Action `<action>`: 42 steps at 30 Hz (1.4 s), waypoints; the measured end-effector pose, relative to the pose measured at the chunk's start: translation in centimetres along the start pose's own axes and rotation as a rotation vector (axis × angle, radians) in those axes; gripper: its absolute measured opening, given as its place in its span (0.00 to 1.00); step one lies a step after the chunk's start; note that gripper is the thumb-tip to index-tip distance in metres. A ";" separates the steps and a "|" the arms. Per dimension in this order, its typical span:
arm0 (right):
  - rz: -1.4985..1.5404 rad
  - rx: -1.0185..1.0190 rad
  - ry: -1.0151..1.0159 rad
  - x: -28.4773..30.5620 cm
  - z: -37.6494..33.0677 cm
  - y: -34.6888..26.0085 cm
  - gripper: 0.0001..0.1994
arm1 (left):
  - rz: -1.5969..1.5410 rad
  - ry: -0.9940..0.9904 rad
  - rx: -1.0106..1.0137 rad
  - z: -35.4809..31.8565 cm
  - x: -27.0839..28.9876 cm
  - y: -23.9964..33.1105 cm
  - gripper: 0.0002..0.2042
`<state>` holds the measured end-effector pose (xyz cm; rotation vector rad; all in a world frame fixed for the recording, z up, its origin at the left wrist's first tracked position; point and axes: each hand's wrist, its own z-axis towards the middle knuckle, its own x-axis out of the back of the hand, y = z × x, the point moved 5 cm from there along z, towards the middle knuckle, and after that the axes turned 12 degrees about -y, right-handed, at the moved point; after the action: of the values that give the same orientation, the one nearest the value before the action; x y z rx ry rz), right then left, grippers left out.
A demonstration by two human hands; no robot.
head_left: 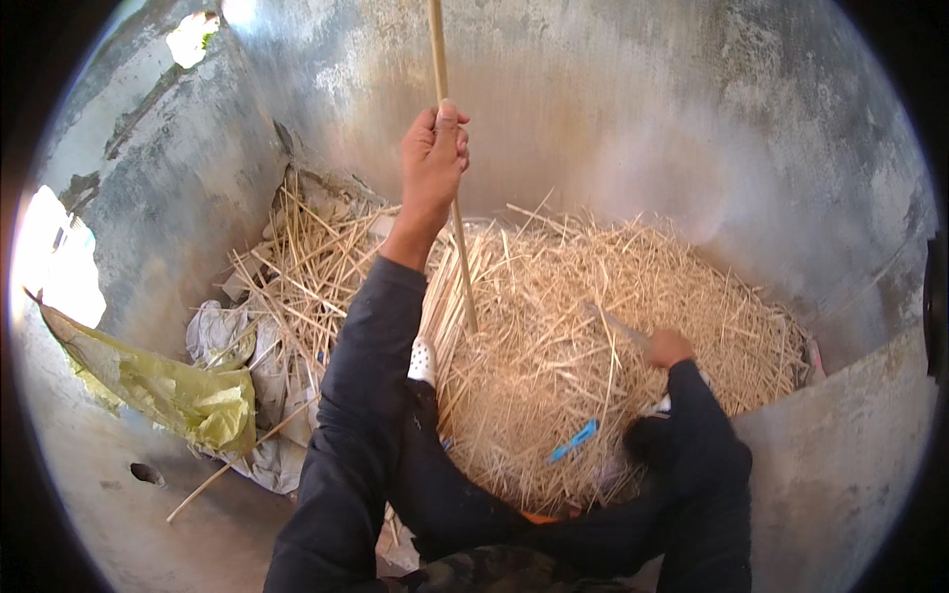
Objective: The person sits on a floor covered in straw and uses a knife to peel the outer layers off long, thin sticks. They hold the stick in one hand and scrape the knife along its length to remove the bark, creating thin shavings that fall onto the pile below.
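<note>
now | left hand (433, 158) clenched on upright stick (452, 212) | right hand (669, 348) gripping a stalk in straw heap (573, 326)

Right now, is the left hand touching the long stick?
Touching. The head view shows the left hand wrapped around the long stick, fingers closed on it.

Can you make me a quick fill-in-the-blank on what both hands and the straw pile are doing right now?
1. The left hand grips a long, thin wooden ____.
2. The right hand rests on a big heap of dry ____.
3. A crumpled bag left of the heap is coloured ____.
4. A small clip-like piece lying on the heap near the right sleeve is coloured ____.

Missing words: stick; straw; yellow; blue
</note>
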<state>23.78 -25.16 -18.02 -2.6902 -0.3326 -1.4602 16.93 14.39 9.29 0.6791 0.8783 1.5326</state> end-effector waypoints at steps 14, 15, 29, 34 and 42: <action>1.543 0.324 0.243 -1.5 -20.0 -2.2 0.09 | -0.156 0.068 0.017 -6.5 -2.0 -1.5 0.15; 1.698 0.343 0.132 -2.6 -19.5 -3.8 0.09 | -0.139 0.090 0.045 -6.9 -2.2 -2.1 0.14; 1.724 0.413 -0.369 -13.4 -12.0 -18.0 0.09 | 1.182 0.141 0.155 -13.5 0.9 -22.3 0.15; 1.677 0.139 -0.415 -17.4 -11.4 -18.9 0.10 | 0.910 0.178 0.343 -13.1 2.3 -27.8 0.14; 1.515 0.476 0.276 -12.9 -10.0 -23.4 0.11 | 0.798 0.246 -0.011 -11.6 5.1 -29.6 0.04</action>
<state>3.61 -5.95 -24.41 -1.4554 0.9977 -0.9305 22.93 18.58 -22.08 0.9057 0.8156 2.3692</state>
